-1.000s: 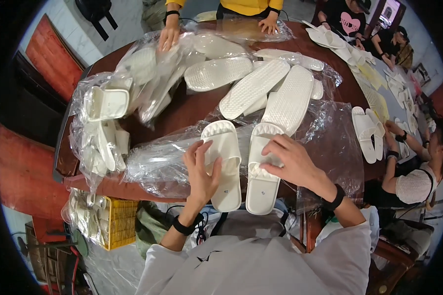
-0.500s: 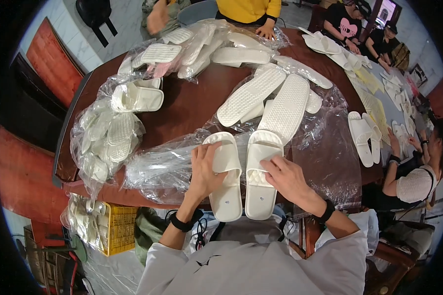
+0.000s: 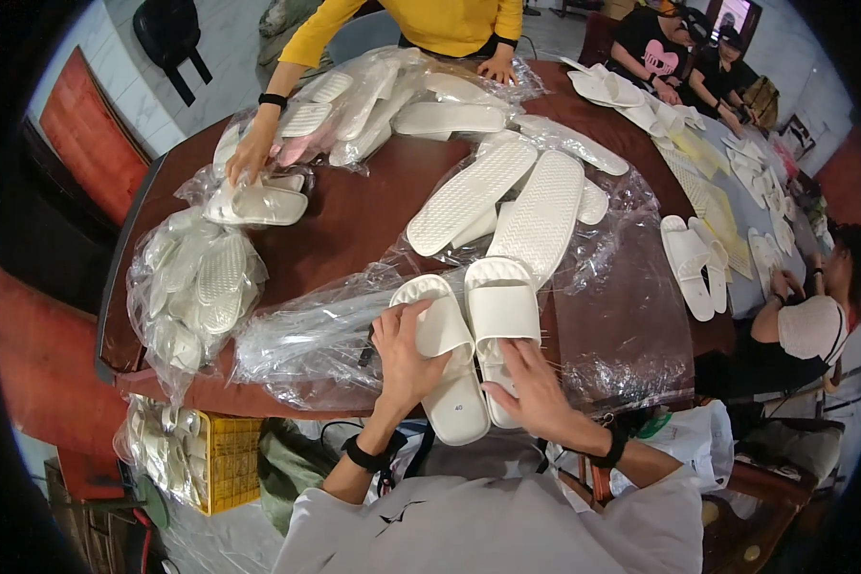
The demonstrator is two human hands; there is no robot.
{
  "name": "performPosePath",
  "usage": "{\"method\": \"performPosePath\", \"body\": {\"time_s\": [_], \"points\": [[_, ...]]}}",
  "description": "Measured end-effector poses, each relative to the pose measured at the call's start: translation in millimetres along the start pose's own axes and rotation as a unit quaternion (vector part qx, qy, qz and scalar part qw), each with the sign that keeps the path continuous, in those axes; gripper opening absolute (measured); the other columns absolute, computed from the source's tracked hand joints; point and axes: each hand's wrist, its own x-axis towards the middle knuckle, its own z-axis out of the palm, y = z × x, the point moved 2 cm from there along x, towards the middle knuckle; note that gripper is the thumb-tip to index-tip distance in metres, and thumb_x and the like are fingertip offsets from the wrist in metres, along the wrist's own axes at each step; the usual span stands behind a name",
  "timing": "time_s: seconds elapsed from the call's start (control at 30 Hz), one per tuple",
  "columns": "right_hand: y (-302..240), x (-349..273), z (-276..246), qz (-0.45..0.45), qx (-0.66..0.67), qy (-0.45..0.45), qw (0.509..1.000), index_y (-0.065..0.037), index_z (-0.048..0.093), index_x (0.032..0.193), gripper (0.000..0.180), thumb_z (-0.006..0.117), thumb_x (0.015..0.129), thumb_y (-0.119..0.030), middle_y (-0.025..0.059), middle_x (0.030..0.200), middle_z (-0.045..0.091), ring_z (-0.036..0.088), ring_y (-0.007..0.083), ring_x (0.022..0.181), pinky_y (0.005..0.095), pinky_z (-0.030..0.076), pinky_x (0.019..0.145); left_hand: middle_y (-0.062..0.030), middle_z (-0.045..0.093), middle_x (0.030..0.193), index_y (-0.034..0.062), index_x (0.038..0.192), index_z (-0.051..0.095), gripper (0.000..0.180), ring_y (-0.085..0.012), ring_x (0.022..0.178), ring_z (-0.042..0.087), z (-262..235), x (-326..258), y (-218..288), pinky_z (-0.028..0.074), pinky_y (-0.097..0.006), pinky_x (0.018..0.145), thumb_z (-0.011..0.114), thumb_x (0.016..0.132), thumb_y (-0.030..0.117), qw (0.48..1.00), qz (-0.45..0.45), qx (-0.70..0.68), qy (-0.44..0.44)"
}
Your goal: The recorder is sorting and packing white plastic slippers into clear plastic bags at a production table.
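Observation:
A pair of white slide slippers lies side by side at the table's near edge, toes pointing away from me. My left hand (image 3: 407, 359) is closed on the left slipper (image 3: 457, 407), fingers over the outer side of its strap and thumb by the footbed. On the right slipper (image 3: 505, 311), my right hand (image 3: 536, 387) has its fingers at the strap's near opening and its thumb across the footbed; the fingertips are partly hidden. Just beyond, two more white slippers (image 3: 474, 196) rest sole up on clear plastic. Flattened clear plastic bags (image 3: 306, 330) lie left of my left hand.
Bagged slippers (image 3: 196, 277) are heaped at the table's left and along its far side. A person in yellow reaches a hand (image 3: 249, 153) to a slipper there. Another white pair (image 3: 694, 263) stands right. Below the left edge is a yellow crate (image 3: 230, 459) with slippers.
The two slippers have come together and tilted slightly. My right hand has slid from the strap's outer side onto the footbed. The person in yellow has reached to the slipper at the left.

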Motion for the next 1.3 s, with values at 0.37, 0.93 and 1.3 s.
{"method": "performPosePath", "body": {"time_s": [0.37,0.93,1.3], "points": [[-3.0,21.2,20.3,0.006,0.013,0.099,0.995,0.004,0.06,0.106,0.032,0.068,0.081,-0.013,0.0151,0.092,0.059,0.055,0.0376,0.091,0.0451,0.043,0.08,-0.0159,0.048,0.114,0.0114,0.125,0.054,0.073,-0.0359,0.108,0.043,-9.9,-3.7,23.4,0.034,-0.045,0.094,0.082,0.057,0.011,0.999,0.022,0.034,-0.018],[-20.1,-23.4,21.4,-0.127,0.013,0.223,0.966,0.005,0.065,0.101,0.036,0.065,0.064,0.003,0.0168,0.104,0.063,0.058,0.0363,0.107,0.0514,0.046,0.097,-0.0115,0.06,0.089,0.0005,0.108,0.062,0.025,-0.0223,0.076,0.06,-43.9,10.3,51.0,0.048,-0.032,0.067,0.064,0.083,-0.001,0.986,-0.006,-0.163,-0.032],[-11.1,-32.1,27.3,-0.13,-0.043,0.281,0.95,0.003,0.065,0.091,0.028,0.066,0.062,0.005,0.0122,0.101,0.062,0.058,0.0334,0.098,0.043,0.047,0.083,-0.0152,0.063,0.087,-0.0003,0.101,0.066,0.021,-0.0262,0.071,0.062,-36.2,5.3,26.6,0.05,-0.032,0.067,0.066,0.081,0.007,0.973,0.037,-0.104,-0.203]]}}
